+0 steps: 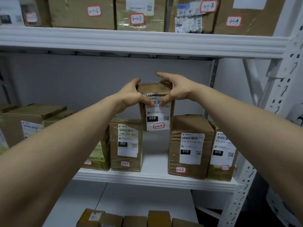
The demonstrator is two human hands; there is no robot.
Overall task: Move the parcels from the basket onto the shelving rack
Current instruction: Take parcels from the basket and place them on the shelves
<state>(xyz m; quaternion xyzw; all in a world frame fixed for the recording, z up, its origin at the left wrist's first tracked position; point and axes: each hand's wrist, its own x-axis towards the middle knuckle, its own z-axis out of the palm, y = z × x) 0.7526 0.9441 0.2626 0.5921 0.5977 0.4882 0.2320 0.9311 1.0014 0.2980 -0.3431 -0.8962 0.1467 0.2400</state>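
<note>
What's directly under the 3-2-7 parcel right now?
Bare white shelf, in the gap between the 3-2-6 parcel and the 3-2-8 parcel. The left hand and right hand grip the 3-2-7 parcel above it; the gap's back is hidden by the parcel.

Even, dim-ish indoor light; soft shadows; wide-angle bending at edges; top labels blurred, possibly motion.

The shelving rack [147,41] is white-painted metal, smooth with a low sheen. The parcel marked 3-2-7 [157,115] is matt brown cardboard, glossy clear tape over its top, white paper label. The parcel marked 3-2-8 [191,146] is creased, wrinkled brown cardboard with a paper label. The parcel marked 3-1-7 [141,13] carries shiny, crinkled clear tape.
</note>
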